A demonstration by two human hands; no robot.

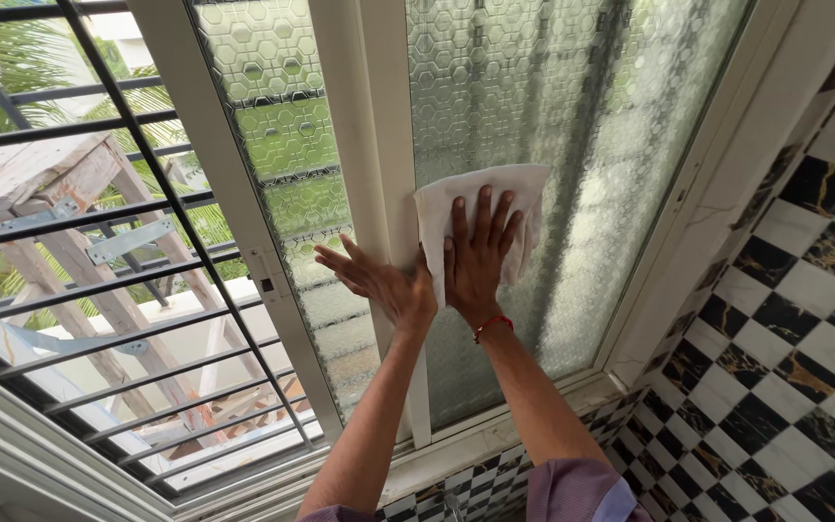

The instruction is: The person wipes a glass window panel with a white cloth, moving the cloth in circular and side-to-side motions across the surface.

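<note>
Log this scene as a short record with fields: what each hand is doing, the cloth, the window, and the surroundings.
Right hand: right hand pressed flat, fingers spread, on the white cloth
Left hand: left hand flat against the white window frame, holding nothing
Cloth: spread against the patterned frosted glass pane
Window: sliding, partly open on the left
Outside: black metal bars, a wooden structure beyond them
Wall: black and white checkered tiles on the right
Wrist: red thread on the right wrist
</note>
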